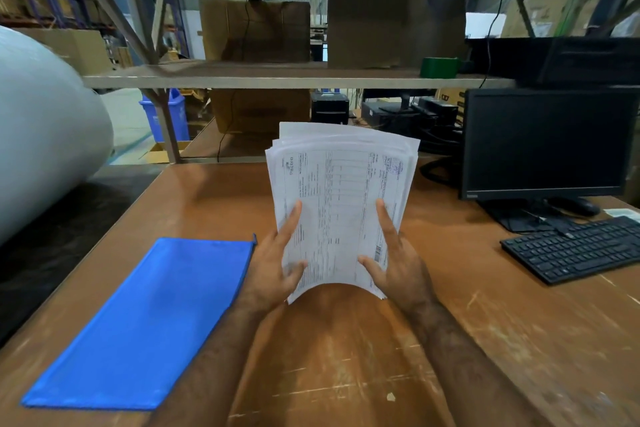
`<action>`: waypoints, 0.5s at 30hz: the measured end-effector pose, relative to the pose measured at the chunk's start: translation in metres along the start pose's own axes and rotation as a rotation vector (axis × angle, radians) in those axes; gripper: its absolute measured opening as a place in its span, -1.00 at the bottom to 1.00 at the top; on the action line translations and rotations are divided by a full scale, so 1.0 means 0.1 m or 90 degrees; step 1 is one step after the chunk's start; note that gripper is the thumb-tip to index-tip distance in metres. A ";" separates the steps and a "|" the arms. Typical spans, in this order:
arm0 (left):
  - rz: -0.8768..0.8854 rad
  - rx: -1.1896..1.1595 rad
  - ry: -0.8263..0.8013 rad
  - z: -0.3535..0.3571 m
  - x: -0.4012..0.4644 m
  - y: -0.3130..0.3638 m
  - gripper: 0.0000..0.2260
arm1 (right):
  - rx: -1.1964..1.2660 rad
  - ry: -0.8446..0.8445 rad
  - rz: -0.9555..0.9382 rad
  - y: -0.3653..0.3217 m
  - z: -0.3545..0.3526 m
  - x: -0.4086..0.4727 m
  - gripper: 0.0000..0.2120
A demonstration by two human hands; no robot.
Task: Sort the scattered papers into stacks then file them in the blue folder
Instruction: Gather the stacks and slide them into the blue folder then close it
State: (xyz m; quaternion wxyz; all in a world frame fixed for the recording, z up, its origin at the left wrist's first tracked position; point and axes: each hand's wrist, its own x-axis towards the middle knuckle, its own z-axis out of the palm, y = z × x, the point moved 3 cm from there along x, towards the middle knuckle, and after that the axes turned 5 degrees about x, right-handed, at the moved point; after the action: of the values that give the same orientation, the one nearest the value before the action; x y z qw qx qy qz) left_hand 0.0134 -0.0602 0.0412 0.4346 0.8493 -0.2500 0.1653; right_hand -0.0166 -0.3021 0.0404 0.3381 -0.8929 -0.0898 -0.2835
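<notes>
Both hands, left hand point(277, 267) and right hand point(398, 263), grip uneven paper stack point(341, 198); loose sheets may slip. Blue folder point(149, 319) lies beside left hand.

- We see a scratched brown tabletop point(346, 357).
- At our eight o'clock a blue folder point(145, 322) lies flat on it.
- At three o'clock sit a black keyboard point(575, 248) and, behind it, a dark monitor point(543, 142).

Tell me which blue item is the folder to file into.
The flat blue folder lying on the desk, beside the left hand; the other blue thing is an upright bin on the floor behind.
</notes>
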 end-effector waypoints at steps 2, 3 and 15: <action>-0.032 -0.162 0.044 -0.09 0.08 0.07 -0.40 | 0.061 0.074 -0.024 -0.04 -0.13 0.09 0.03; -0.053 -0.224 0.059 -0.12 0.12 0.11 -0.52 | 0.082 0.102 -0.025 -0.08 -0.19 0.14 0.01; -0.147 -0.231 0.152 -0.14 0.32 0.33 -0.06 | 0.303 0.070 0.153 -0.27 -0.34 0.46 -0.04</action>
State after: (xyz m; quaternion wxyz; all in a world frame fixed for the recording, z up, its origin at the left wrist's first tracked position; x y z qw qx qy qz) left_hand 0.0200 -0.0740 0.0862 0.6225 0.7548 -0.1235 0.1660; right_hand -0.0036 -0.3059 0.1021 0.5743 -0.7756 -0.0287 -0.2603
